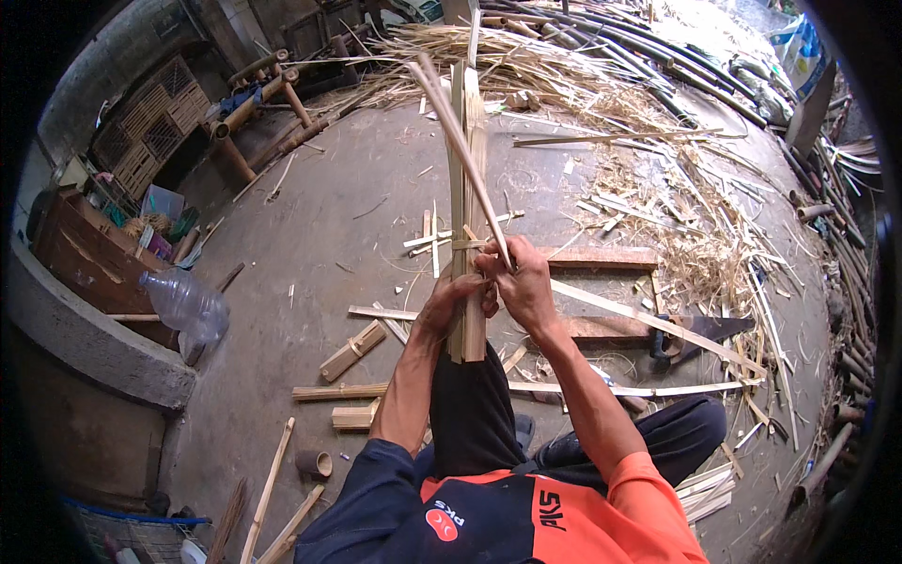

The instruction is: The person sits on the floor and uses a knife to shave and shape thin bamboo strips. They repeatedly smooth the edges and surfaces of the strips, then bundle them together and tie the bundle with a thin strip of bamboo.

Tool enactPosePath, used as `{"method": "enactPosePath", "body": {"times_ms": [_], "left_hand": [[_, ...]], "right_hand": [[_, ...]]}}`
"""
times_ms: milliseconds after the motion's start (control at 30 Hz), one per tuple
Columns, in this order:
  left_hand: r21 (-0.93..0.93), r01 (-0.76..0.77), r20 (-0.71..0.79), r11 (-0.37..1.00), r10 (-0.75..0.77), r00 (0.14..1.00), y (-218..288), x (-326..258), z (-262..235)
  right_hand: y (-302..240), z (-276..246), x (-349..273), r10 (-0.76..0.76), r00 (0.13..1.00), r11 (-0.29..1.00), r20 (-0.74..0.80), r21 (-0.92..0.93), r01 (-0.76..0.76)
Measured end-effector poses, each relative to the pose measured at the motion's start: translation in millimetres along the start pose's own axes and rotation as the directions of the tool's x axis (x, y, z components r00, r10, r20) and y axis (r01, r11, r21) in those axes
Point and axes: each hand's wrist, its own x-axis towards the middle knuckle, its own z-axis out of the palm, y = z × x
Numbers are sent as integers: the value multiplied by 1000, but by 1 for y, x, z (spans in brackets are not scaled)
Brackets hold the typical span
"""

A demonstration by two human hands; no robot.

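A long bundle of split bamboo slats (475, 141) stands lengthwise in front of me, its near end over my dark trouser leg. My left hand (451, 303) is closed round its lower part. A narrow bamboo tie (467, 244) wraps the bundle just above that hand. In my right hand (524, 287), closed at the bundle's right side, is the lower end of a long, thin bamboo strip (458, 141). The strip slants up and left across the bundle, its far part blurred. My right fingertips are close to the tie; whether they touch it I cannot tell.
A handsaw (700, 336) lies to the right by a wooden frame (601, 257). Short tied bamboo bundles (353, 351) lie on the left, near a clear plastic jug (188, 303). Shavings (695, 226) and bamboo poles (658, 56) spread along the far and right sides.
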Motion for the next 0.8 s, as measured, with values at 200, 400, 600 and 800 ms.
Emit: {"method": "enactPosePath", "body": {"times_ms": [200, 400, 600, 800], "left_hand": [[14, -62, -9, 998, 62, 998, 3, -5, -3], [14, 44, 67, 999, -45, 997, 1, 1, -2], [-97, 39, 53, 995, -34, 998, -1, 1, 7], [-224, 100, 136, 969, -71, 988, 3, 5, 15]], "right_hand": [[13, -15, 6, -47, 938, 995, 344, 101, 13], [18, -39, 14, -133, 893, 991, 430, 84, 107], [26, -43, 10, -147, 879, 989, 453, 52, 139], [37, -63, 35, -153, 924, 985, 351, -22, 172]]}}
